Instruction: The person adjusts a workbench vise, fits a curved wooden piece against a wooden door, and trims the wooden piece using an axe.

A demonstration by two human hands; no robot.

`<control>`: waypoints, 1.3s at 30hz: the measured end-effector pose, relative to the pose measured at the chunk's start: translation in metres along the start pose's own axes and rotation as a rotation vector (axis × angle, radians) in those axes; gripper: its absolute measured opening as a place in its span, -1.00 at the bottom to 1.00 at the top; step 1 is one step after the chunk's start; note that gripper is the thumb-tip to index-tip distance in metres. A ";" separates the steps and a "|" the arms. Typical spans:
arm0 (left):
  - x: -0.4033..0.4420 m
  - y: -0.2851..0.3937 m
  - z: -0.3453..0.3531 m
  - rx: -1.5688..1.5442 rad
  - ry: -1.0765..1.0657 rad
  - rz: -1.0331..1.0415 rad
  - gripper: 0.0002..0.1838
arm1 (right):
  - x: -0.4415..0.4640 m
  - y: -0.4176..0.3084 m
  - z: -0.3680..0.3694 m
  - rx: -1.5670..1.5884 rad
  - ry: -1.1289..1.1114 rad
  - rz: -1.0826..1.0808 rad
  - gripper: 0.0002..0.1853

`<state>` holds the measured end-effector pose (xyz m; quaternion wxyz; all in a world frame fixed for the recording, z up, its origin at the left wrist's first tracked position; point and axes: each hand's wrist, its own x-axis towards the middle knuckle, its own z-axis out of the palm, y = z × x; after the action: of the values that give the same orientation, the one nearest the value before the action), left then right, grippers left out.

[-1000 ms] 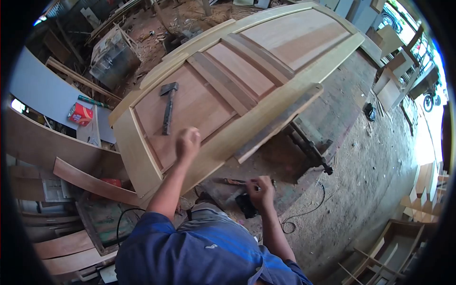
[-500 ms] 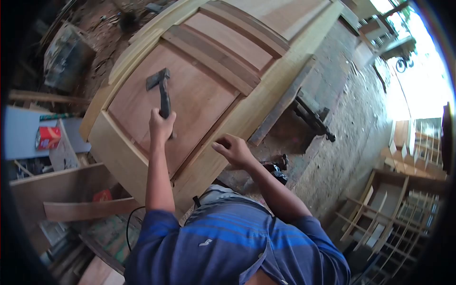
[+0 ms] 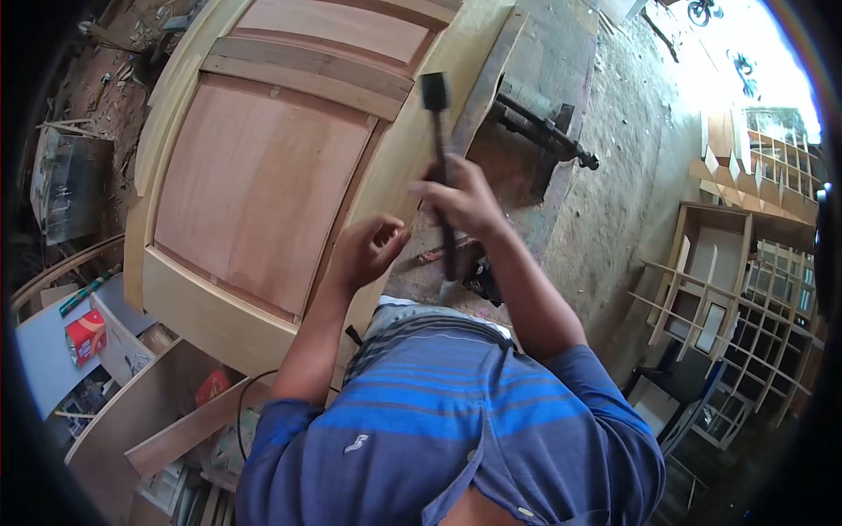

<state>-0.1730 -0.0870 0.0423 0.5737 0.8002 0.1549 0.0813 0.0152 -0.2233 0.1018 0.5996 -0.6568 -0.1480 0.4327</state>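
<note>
My right hand (image 3: 467, 200) grips the handle of a dark hammer (image 3: 435, 92), held upright with its head pointing away from me and slightly blurred. Beside it, my left hand (image 3: 361, 252) has loosely curled fingers with a gap to the thumb, and nothing shows in it. That hand is over the near right edge of a wooden panel door (image 3: 263, 184), which has a pale outer frame and reddish inset panels. A brown crosspiece (image 3: 298, 70) divides the panels.
A metal vise (image 3: 548, 136) is fixed at the bench on the right. Wooden lattice frames (image 3: 710, 263) stand farther right. At the left are a red packet (image 3: 86, 336) on a pale board and several loose wood pieces (image 3: 189, 430). Debris litters the floor (image 3: 605, 184).
The hammer has passed from my left hand to my right and moved rightward off the panel. My left hand has come back toward the door's near right edge. The view has shifted.
</note>
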 end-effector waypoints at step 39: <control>0.178 -0.046 -0.044 0.278 0.612 -0.082 -0.45 | -0.028 0.010 -0.047 -0.493 0.260 0.189 -0.56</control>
<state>-0.0261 0.0263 0.0052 0.3887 0.8025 0.3614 0.2726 0.0303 -0.2769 0.0991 0.3930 -0.8434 -0.1090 0.3499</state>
